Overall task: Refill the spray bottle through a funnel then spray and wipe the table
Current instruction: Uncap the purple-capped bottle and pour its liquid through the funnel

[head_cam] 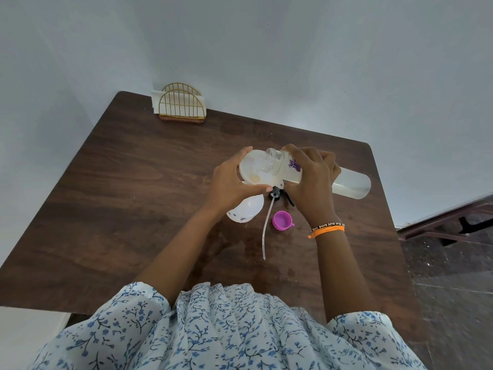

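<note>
Pouring refill into the funnel [256, 169].
My right hand [310, 182] wraps the tilted, slippery water bottle [352, 182] mid-body; my left hand [229, 182] grips the light funnel's rim above the spray bottle [245, 210].

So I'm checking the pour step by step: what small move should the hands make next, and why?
Probably tip the clear bottle a little further. The right hand holds it nearly level with its open mouth over the funnel, which the left hand steadies, and liquid lies toward the bottle's base. The spray bottle sits below; the sprayer head and purple cap lie aside.
</note>
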`<state>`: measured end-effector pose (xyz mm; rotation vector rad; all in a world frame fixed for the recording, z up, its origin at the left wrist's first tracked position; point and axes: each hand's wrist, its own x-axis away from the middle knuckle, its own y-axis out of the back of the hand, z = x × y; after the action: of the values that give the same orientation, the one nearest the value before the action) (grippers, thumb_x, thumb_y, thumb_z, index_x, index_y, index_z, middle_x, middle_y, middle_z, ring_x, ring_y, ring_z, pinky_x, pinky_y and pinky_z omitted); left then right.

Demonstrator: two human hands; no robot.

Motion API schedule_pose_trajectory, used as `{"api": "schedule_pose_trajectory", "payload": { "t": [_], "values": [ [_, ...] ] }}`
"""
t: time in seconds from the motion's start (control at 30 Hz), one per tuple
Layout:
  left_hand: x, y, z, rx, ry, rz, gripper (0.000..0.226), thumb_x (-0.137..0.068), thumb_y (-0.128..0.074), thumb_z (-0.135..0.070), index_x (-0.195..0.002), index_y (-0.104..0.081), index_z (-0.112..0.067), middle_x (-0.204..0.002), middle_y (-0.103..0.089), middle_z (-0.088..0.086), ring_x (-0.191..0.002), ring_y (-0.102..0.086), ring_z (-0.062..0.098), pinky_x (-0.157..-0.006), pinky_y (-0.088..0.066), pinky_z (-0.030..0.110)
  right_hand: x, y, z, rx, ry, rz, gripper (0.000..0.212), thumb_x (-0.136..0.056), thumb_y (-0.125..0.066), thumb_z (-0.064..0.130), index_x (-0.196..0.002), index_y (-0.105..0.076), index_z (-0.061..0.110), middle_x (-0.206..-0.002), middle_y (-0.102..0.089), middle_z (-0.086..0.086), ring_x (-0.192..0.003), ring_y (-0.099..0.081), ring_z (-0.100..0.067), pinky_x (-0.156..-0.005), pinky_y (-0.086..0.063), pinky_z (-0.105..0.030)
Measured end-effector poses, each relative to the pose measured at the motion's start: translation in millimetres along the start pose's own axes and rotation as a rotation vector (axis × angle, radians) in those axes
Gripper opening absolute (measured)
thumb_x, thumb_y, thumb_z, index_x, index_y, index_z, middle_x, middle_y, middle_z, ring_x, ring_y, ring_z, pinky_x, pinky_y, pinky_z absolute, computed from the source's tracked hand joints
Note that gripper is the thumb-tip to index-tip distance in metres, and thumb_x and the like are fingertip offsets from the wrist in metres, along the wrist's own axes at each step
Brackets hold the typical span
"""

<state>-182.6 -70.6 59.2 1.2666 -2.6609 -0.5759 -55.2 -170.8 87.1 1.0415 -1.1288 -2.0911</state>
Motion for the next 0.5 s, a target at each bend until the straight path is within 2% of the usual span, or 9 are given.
{"api": "schedule_pose_trajectory", "payload": {
  "t": [0.17,0.3,0.5],
  "values": [
    [-0.8,-0.7,1.5,-0.011,0.006,-0.001,0.088,-0.061,-0.084,-0.038,-0.138,-0.041,-0.024,-0.14,-0.048,-0.004,-0.111,-0.038,-0.002,-0.081,-0.03,0.003,-0.6,1.3,0.5,-0.006,-0.004,-0.004,0.065,-0.062,-0.072,-0.004,-0.118,-0.059,0.025,-0.114,-0.061,-0.002,-0.108,-0.043,-0.029,-0.087,-0.03,-0.04],
    [-1.0,-1.3,1.0,-0.025,0.009,-0.003,0.088,-0.062,-0.083,-0.038,-0.138,-0.04,-0.024,-0.142,-0.047,-0.002,-0.111,-0.036,-0.001,-0.088,-0.034,0.015,-0.2,0.2,0.0,-0.005,-0.016,0.006,0.065,-0.062,-0.073,-0.003,-0.119,-0.058,0.025,-0.115,-0.061,-0.002,-0.109,-0.042,-0.028,-0.088,-0.03,-0.04],
    [-0.4,-1.1,1.6,-0.009,0.009,0.002,0.088,-0.062,-0.084,-0.038,-0.138,-0.041,-0.024,-0.141,-0.047,-0.003,-0.111,-0.039,0.0,-0.087,-0.034,0.015,0.0,2.0,0.7,-0.014,-0.021,0.005,0.063,-0.063,-0.074,0.0,-0.119,-0.059,0.025,-0.116,-0.06,-0.001,-0.109,-0.042,-0.028,-0.087,-0.027,-0.038]
  ]
}}
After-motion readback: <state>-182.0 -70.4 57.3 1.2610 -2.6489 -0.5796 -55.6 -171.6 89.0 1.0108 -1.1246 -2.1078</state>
